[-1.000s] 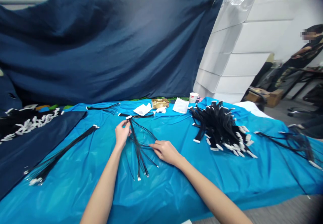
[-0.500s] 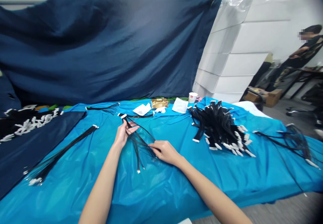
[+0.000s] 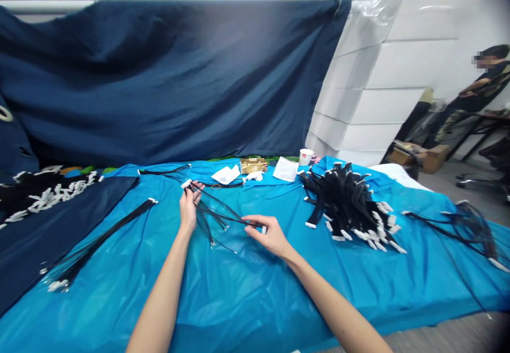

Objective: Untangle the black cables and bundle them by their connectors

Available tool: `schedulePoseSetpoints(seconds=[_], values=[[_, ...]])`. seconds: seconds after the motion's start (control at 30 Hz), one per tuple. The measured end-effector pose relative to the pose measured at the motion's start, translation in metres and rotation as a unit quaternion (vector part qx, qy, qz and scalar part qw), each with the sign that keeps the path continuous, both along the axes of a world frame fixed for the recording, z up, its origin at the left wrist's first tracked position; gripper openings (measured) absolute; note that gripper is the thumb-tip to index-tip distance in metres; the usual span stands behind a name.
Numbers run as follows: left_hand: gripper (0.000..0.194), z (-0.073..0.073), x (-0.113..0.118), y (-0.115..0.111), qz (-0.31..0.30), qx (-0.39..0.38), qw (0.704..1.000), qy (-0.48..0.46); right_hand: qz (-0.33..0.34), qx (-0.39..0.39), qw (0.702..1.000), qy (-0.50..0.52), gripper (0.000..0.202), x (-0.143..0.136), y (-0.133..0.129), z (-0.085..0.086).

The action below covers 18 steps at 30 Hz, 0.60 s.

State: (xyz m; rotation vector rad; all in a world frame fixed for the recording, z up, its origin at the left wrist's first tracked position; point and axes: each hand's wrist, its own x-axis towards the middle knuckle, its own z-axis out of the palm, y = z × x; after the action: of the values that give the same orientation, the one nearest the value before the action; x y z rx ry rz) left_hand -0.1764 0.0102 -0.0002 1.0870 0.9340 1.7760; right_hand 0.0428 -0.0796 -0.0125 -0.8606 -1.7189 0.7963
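The white connector of a black cable bundle is held at the left hand; several strands are gripped by the right hand. Other strands are spread between the hands, above a blue sheet. To the right, a heap of black cables is noted; farther back, a paper cup and a gold box are observed.

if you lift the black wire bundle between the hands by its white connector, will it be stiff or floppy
Probably floppy: the wire bundle is made of thin strands, and those outside the right hand splay loosely. It's likely light, since the wires look slim. The white connector should bend least, as it looks like a solid block.
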Motion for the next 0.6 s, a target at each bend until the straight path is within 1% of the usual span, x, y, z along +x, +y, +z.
schedulePoseSetpoints(seconds=[0.07, 0.13, 0.23, 0.33, 0.43, 0.5, 0.6], values=[[0.04, 0.003, 0.002, -0.001, -0.054, -0.025, 0.995, -0.081, 0.019, -0.027, 0.997, 0.064, 0.03, 0.002, 0.002, 0.001], [0.041, 0.006, 0.004, -0.004, -0.104, -0.048, 0.983, -0.144, 0.042, -0.06, 0.989, 0.129, 0.035, 0.002, 0.003, 0.001], [0.044, 0.012, 0.006, -0.009, -0.158, -0.086, 0.964, -0.196, 0.036, -0.101, 0.973, 0.203, 0.036, 0.002, 0.004, 0.003], [0.05, 0.019, 0.01, -0.017, -0.212, -0.119, 0.946, -0.213, -0.005, -0.119, 0.96, 0.252, 0.033, 0.0, 0.003, 0.008], [0.054, 0.025, 0.014, -0.024, -0.263, -0.146, 0.93, -0.211, -0.042, -0.133, 0.942, 0.304, 0.032, 0.001, 0.003, 0.012], [0.056, 0.027, 0.018, -0.028, -0.29, -0.154, 0.92, -0.213, -0.052, -0.139, 0.927, 0.344, 0.029, 0.003, 0.004, 0.014], [0.057, 0.027, 0.026, -0.031, -0.316, -0.151, 0.907, -0.232, -0.048, -0.142, 0.9, 0.41, 0.023, 0.011, 0.006, 0.016]])
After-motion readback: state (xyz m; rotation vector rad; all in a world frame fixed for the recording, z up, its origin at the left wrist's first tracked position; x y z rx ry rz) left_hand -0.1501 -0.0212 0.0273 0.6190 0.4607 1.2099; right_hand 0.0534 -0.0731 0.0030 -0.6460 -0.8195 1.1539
